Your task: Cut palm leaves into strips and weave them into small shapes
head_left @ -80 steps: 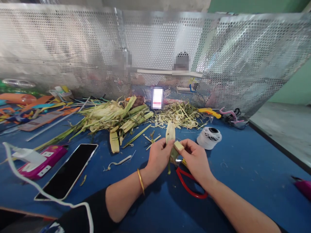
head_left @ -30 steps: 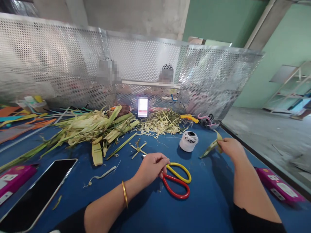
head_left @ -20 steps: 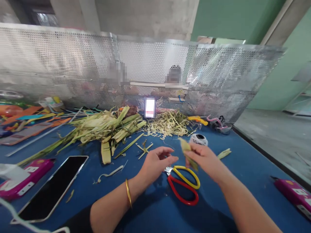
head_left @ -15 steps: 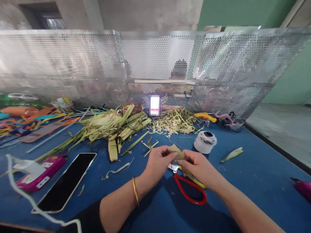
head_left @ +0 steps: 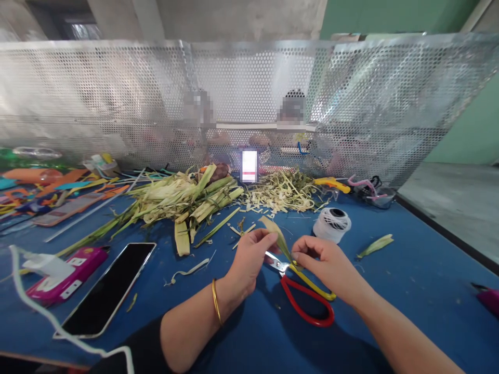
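A pale green piece of corn husk [head_left: 277, 232] stands tilted between my two hands, its broad tip up and to the left. My left hand [head_left: 253, 254] pinches its left side between thumb and fingers. The narrow lower end sits in the fingertips of my right hand [head_left: 322, 262]. Scissors [head_left: 290, 280] with one red and one yellow handle lie on the table just below, partly covered by my hands. A spool of white thread [head_left: 333, 224] stands beyond my right hand, and a small folded husk piece [head_left: 376, 246] lies farther right.
A heap of husks [head_left: 183, 200] and a pile of scraps [head_left: 280, 193] lie toward the perforated metal screen [head_left: 249, 78]. At left are a phone [head_left: 107, 291], a magenta power strip [head_left: 74, 275] and a white cable [head_left: 23, 301]. People sit behind the screen.
The husk, bunched and mostly covered by my fingers before, now shows its length. My hands have moved slightly apart, and the view has shifted a little.
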`<state>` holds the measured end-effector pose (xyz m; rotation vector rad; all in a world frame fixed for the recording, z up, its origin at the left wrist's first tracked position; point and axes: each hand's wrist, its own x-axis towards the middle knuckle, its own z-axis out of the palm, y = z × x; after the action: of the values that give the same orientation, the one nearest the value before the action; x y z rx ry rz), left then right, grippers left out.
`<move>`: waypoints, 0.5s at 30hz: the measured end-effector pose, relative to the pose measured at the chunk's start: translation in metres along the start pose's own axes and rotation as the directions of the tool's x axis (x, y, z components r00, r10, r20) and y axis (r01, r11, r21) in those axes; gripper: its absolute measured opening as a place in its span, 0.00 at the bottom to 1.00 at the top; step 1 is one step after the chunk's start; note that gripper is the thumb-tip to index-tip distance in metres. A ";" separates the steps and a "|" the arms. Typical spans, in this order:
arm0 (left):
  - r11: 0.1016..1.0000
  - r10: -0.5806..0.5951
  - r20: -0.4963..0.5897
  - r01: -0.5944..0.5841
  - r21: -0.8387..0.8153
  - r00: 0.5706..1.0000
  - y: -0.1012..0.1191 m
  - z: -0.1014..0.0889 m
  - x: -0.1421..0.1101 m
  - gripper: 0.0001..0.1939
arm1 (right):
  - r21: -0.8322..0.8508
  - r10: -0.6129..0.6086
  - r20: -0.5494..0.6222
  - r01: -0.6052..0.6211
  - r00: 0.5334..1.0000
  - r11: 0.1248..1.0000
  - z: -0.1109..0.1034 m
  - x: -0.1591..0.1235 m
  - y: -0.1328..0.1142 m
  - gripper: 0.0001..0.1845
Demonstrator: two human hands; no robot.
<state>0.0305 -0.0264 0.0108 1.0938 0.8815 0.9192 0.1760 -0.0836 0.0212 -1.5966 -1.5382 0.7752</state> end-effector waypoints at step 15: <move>0.899 0.142 0.036 -0.144 0.413 0.989 -0.021 -0.003 0.007 0.07 | -0.079 -0.092 -0.114 0.083 0.989 0.993 0.011 -0.002 0.011 0.08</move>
<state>0.0336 -0.0233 -0.0115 1.5438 1.0310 0.8679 0.1725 -0.0838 0.0063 -1.5877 -1.5563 0.5716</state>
